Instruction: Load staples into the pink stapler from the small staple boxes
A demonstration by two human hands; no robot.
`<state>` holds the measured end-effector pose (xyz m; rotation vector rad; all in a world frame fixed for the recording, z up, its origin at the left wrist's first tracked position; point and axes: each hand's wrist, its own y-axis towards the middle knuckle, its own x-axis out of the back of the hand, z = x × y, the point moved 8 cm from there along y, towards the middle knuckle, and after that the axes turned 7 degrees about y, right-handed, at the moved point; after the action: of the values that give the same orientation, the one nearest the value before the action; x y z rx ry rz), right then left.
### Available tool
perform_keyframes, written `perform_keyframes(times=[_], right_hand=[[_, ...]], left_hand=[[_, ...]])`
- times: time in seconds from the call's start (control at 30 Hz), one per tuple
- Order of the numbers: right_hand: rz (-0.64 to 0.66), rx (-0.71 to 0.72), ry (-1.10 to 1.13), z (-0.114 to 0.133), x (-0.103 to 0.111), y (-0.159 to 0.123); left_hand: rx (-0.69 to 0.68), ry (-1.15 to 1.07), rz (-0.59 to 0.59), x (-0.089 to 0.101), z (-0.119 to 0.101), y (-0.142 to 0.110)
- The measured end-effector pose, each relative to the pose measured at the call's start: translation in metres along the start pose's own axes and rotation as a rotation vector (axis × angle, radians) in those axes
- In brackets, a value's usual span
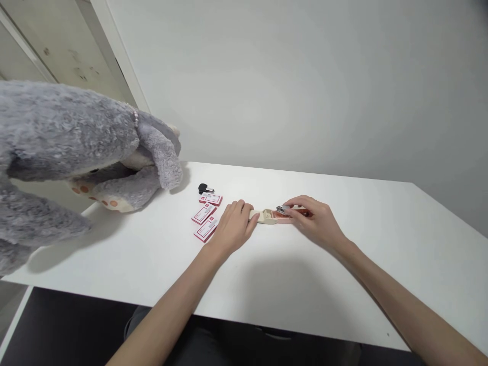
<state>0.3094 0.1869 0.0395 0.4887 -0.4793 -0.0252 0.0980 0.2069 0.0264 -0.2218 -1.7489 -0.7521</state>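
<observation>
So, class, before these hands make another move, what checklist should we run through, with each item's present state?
1. Left hand on the cream end of the long cream-and-pink object: ok.
2. Right hand free: not ok, its fingers hold a small metal piece.
3. Metal piece properly seated: cannot tell, fingers partly cover it.
4. Black item out of both hands: ok, beside the red-and-white boxes.
5. Plush toy apart from both hands: ok.

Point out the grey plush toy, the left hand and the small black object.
Grey plush toy (pixel 76 127): head view, on its fur.
Left hand (pixel 232 227): head view, on its back.
Small black object (pixel 203 188): head view, on its wide end.
</observation>
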Motion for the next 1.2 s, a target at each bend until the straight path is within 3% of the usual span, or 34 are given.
perform_keyframes(times=[1.03, 1.2], right_hand=[[0.034, 0.144, -0.158, 0.009, -0.005, -0.003], [0.044, 0.01, -0.122, -0.01, 0.002, 0.001]], left_hand=[[0.019, -0.027, 0.046, -0.001, 0.0, -0.001], [0.056, -0.02, 0.034, -0.002, 0.004, -0.001]])
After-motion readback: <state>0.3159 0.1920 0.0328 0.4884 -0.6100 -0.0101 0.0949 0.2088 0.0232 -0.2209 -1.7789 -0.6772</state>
